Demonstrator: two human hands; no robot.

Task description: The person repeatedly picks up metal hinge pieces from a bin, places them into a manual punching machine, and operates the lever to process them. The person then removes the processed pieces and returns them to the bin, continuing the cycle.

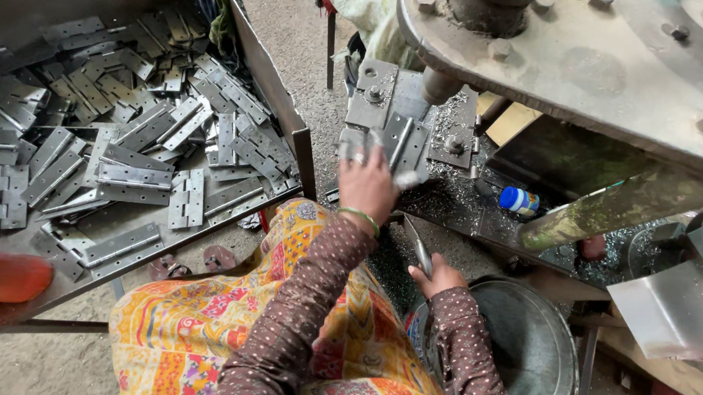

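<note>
Two hands are at work: the left hand (367,184) reaches forward, fingers blurred around a grey hinge (401,145) on the press surface (451,201), while the right hand (439,275), nearer the body, pinches a thin metal tool (417,246) above a steel bucket (536,346). Fingers under the press plate (595,70) risk being crushed should it drop.

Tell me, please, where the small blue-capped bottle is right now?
In the head view, the blue-capped bottle lies right of centre on the machine bed, right of the left hand.
</note>
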